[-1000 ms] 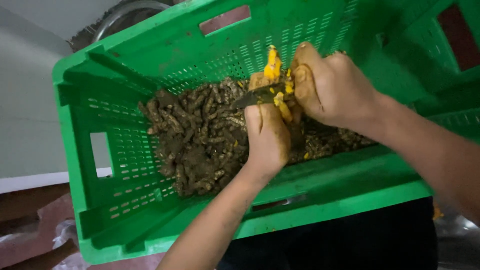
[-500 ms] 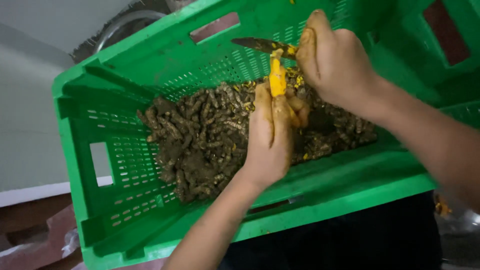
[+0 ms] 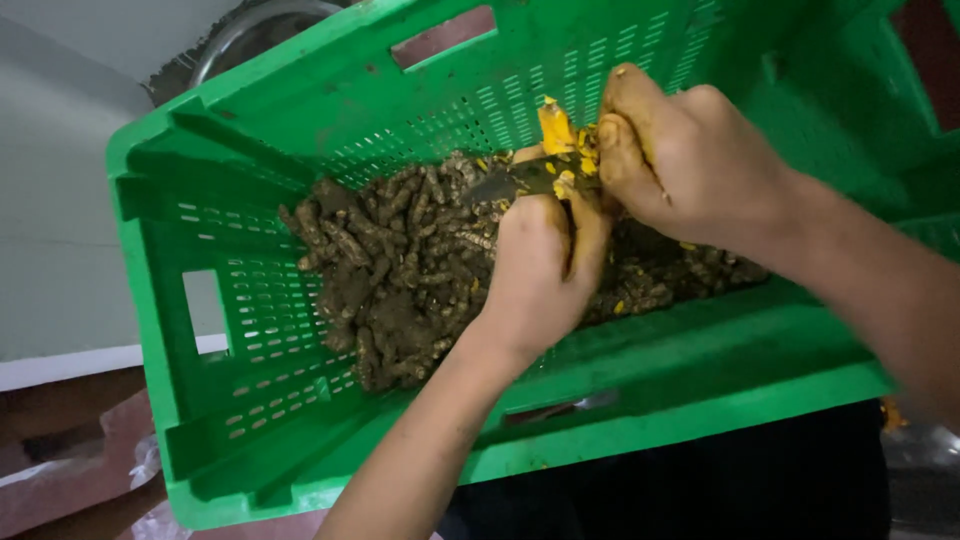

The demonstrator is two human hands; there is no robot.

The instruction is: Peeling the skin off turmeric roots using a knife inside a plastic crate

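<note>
Shifted down and back toward crate middle since half a second ago: dark-bladed knife with dull metal blade (image 3: 510,180), earlier raised near the far wall, now lying low across the peeled root. Right hand (image 3: 690,160) lower too, closer to left hand.

Left hand (image 3: 545,270) closed around the bright yellow-orange peeled turmeric root (image 3: 556,130), fingers curled tight, thumb (image 3: 588,235) pressed along its side; only the root's top end sticking out above the fist. Right hand clenched on the knife handle, fingers (image 3: 620,160) pressed together, handle itself hidden inside the grip. Blade pointing left, touching the root just above the left fist. Yellow peel scraps (image 3: 585,160) stuck on blade and on right fingers.

Both hands held over the large green perforated plastic crate (image 3: 250,330), tilted in view, slotted walls, rectangular handle cut-outs. Heap of muddy brown unpeeled turmeric roots (image 3: 400,270) on crate floor, mostly left of and beneath the hands, a few yellow bits scattered among them at right. Round grey metal basin (image 3: 250,35) partly visible beyond the crate's far wall. Pale wall (image 3: 60,200) at left.
</note>
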